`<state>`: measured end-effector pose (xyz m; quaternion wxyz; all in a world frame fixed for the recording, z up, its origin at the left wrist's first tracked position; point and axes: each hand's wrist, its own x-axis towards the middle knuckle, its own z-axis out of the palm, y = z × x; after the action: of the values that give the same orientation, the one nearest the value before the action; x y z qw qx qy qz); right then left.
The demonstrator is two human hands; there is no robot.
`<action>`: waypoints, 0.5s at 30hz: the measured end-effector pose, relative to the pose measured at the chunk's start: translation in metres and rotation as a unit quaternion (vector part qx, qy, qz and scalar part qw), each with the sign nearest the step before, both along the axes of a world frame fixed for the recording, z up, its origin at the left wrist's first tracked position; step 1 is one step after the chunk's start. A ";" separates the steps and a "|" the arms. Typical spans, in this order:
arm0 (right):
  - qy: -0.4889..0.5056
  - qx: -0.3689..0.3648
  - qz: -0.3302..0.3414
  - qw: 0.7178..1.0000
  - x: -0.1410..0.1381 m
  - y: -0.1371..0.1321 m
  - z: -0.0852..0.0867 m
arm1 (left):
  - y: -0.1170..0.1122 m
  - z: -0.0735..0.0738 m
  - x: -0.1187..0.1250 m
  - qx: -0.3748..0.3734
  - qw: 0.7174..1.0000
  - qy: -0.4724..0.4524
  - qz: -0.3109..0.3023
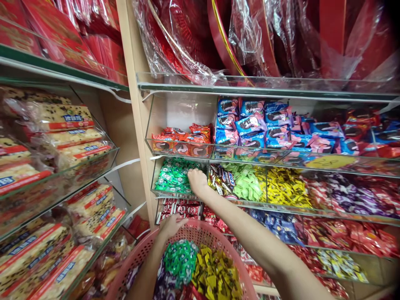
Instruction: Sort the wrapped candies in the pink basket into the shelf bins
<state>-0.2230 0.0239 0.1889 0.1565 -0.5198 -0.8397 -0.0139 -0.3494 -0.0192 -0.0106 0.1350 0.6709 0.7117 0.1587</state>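
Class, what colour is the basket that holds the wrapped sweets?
The basket is pink, best seen in the head view.

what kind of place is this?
Likely a candy or snack shop: glass shelves carry small wrapped goods sorted by kind, a yellow label seems to read 28, perhaps a price, and a pink basket holds mixed wrapped pieces.

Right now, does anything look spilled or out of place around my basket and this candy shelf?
Nothing stands out. The green-wrapped candies by your right hand sit inside their bin, and the pink basket holds its candies within its rim; no spill shows.
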 end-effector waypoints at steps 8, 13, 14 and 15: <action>0.075 0.052 0.068 0.994 0.017 -0.027 0.005 | 0.001 0.001 -0.001 -0.010 1.000 0.003 0.005; 0.424 -0.136 0.227 0.866 0.044 -0.056 -0.032 | 0.001 0.006 0.000 -0.027 1.000 -0.007 -0.002; 0.491 -0.188 0.229 0.819 0.048 -0.063 -0.041 | 0.002 0.007 0.001 -0.029 1.000 -0.009 -0.002; 0.548 -0.239 0.224 0.770 0.052 -0.070 -0.050 | 0.002 0.007 0.001 -0.031 0.999 -0.010 -0.001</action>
<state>-0.1712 -0.0463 0.1393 0.4593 -0.2569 -0.6803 0.5102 -0.3487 -0.0170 -0.0033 0.1630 0.6652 0.7146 0.1427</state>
